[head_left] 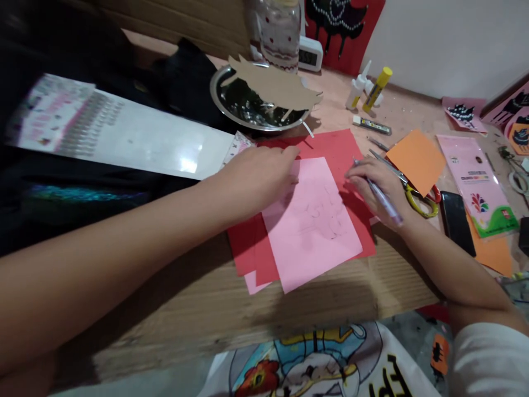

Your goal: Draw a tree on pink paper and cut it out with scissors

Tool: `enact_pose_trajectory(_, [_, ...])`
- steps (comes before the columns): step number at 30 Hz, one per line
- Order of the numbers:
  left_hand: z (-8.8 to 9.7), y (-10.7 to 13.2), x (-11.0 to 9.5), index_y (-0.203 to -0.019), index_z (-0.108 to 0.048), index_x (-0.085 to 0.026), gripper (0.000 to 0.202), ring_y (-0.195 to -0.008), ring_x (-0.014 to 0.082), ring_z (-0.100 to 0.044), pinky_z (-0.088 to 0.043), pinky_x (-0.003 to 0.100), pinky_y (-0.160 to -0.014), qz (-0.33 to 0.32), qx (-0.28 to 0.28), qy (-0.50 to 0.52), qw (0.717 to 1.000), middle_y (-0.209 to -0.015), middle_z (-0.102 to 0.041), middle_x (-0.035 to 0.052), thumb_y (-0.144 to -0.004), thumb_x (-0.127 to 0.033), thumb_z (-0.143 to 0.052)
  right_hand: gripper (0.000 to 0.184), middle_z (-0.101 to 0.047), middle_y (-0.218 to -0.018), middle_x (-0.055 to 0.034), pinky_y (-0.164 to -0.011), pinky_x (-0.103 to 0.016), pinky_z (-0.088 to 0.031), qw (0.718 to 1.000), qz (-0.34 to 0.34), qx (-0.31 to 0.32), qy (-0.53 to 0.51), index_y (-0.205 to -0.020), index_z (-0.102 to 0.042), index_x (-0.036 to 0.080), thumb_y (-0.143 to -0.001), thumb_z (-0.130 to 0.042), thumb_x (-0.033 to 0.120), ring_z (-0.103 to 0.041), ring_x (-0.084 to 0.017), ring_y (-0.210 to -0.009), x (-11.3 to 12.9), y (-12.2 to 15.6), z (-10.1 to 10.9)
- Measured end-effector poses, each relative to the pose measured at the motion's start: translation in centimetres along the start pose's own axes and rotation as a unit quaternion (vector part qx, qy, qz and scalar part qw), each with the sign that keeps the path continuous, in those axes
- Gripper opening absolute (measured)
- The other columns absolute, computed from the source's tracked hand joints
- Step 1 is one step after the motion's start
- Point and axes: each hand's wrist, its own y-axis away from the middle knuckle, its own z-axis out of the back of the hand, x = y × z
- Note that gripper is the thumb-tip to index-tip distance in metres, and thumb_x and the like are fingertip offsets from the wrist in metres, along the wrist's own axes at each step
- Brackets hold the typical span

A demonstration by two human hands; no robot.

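Observation:
A sheet of pink paper (314,231) with faint dark pen lines lies tilted on top of red paper sheets (345,146). My left hand (264,176) rests over its upper left edge, palm down, fingers reaching across to the right and partly hidden. To the right of the sheet, my right hand (380,190) is closed round a pen (384,201) with a clear purplish barrel. The pen's tip end points up and left, above the red paper. Scissors (421,207) with yellow and red handles lie just beyond that hand, partly beneath an orange paper piece (417,160).
A steel bowl (215,91) with a cardboard cutout across it stands at the back, near a glass jar (279,33). Glue bottles and a glue stick (378,88) stand right of it. A black phone (458,220) and pink packet (475,182) lie right; a long plastic packet (157,132) lies left.

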Motion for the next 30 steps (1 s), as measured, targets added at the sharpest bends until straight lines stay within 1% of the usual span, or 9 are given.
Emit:
enact_pose_trajectory(4, [-0.5, 1.6, -0.2, -0.134, -0.054, 0.0, 0.035, -0.081, 0.0269, -0.072, -0.042, 0.031, -0.068, -0.004, 0.0, -0.043, 0.999, -0.094, -0.077, 0.0149, -0.107, -0.01, -0.034, 0.023, -0.073, -0.116, -0.0119, -0.103, -0.052, -0.055, 0.989, 0.069, 0.012, 0.126, -0.117, -0.075, 0.026, -0.104, -0.066, 0.042, -0.069, -0.031, -0.115, -2.8, -0.4, 1.1])
enact_pose_trajectory(8, [-1.4, 5.0, -1.2, -0.158, -0.036, 0.005, 0.062, -0.063, 0.0243, -0.068, -0.036, 0.031, -0.058, -0.019, 0.018, -0.142, 0.99, -0.074, -0.071, 0.0069, -0.096, 0.003, -0.035, 0.028, -0.072, -0.12, -0.0144, -0.102, -0.054, -0.056, 0.983, 0.075, 0.035, 0.162, -0.123, -0.074, 0.024, -0.104, -0.063, 0.043, -0.067, -0.034, -0.116, -4.3, 0.2, 1.3])
enact_pose_trajectory(10, [-2.1, 7.3, -1.6, -0.159, -0.037, 0.004, 0.07, -0.059, 0.0243, -0.065, -0.036, 0.031, -0.054, -0.015, 0.033, -0.167, 0.985, -0.067, -0.067, 0.0041, -0.089, 0.004, -0.04, 0.029, -0.072, -0.118, -0.0148, -0.099, -0.053, -0.056, 0.983, 0.07, 0.034, 0.165, -0.122, -0.074, 0.024, -0.106, -0.061, 0.043, -0.067, -0.034, -0.114, -4.8, 0.5, 1.3])
enact_pose_trajectory(12, [-2.8, 9.8, -1.9, -0.15, -0.053, -0.002, 0.065, -0.057, 0.0245, -0.064, -0.038, 0.032, -0.051, -0.03, 0.033, -0.142, 0.989, -0.067, -0.066, 0.0036, -0.086, 0.001, -0.046, 0.029, -0.073, -0.117, -0.015, -0.098, -0.053, -0.056, 0.983, 0.064, 0.025, 0.171, -0.118, -0.075, 0.023, -0.107, -0.057, 0.043, -0.068, -0.034, -0.112, -5.3, 0.7, 1.4])
enact_pose_trajectory(15, [-3.8, 12.5, -2.5, -0.115, -0.074, -0.017, 0.042, -0.053, 0.023, -0.058, -0.042, 0.035, -0.053, -0.1, -0.022, -0.084, 0.991, -0.064, -0.061, 0.0006, -0.081, -0.003, -0.052, 0.028, -0.073, -0.115, -0.015, -0.095, -0.051, -0.057, 0.982, 0.05, 0.016, 0.183, -0.111, -0.076, 0.022, -0.107, -0.058, 0.043, -0.069, -0.033, -0.11, -5.7, 0.7, 1.5])
enact_pose_trajectory(17, [-4.4, 13.1, -3.3, -0.105, -0.075, -0.023, 0.036, -0.059, 0.024, -0.059, -0.045, 0.037, -0.056, -0.113, -0.072, -0.069, 0.989, -0.072, -0.065, 0.0014, -0.077, -0.007, -0.059, 0.028, -0.073, -0.112, -0.0138, -0.094, -0.049, -0.058, 0.983, 0.037, 0.011, 0.18, -0.11, -0.076, 0.022, -0.105, -0.063, 0.046, -0.07, -0.032, -0.107, -5.8, 0.7, 1.7])
enact_pose_trajectory(20, [-5.0, 12.2, -5.1, -0.117, -0.076, -0.023, 0.042, -0.074, 0.0233, -0.066, -0.051, 0.036, -0.061, -0.186, -0.128, -0.047, 0.973, -0.11, -0.077, 0.0088, -0.078, -0.013, -0.065, 0.03, -0.073, -0.107, -0.0114, -0.09, -0.045, -0.06, 0.987, 0.02, -0.007, 0.162, -0.109, -0.076, 0.023, -0.103, -0.065, 0.05, -0.072, -0.03, -0.101, -5.7, 0.7, 1.9])
enact_pose_trajectory(23, [-5.7, 10.3, -7.4, -0.13, -0.076, -0.02, 0.047, -0.075, 0.0196, -0.067, -0.053, 0.032, -0.059, -0.23, -0.116, -0.061, 0.964, -0.142, -0.072, 0.0151, -0.085, -0.012, -0.064, 0.035, -0.073, -0.106, -0.0108, -0.088, -0.045, -0.061, 0.989, 0.012, -0.003, 0.144, -0.109, -0.076, 0.024, -0.104, -0.062, 0.056, -0.073, -0.029, -0.099, -5.5, 0.9, 2.0])
enact_pose_trajectory(30, [-7.1, 8.2, -9.8, -0.152, -0.061, -0.014, 0.059, -0.071, 0.0184, -0.068, -0.051, 0.031, -0.054, -0.238, -0.086, -0.058, 0.966, -0.162, -0.055, 0.0212, -0.094, -0.005, -0.054, 0.045, -0.072, -0.109, -0.0114, -0.089, -0.046, -0.061, 0.99, -0.006, 0.025, 0.138, -0.115, -0.077, 0.024, -0.105, -0.055, 0.062, -0.072, -0.029, -0.101, -5.2, 1.3, 2.2])
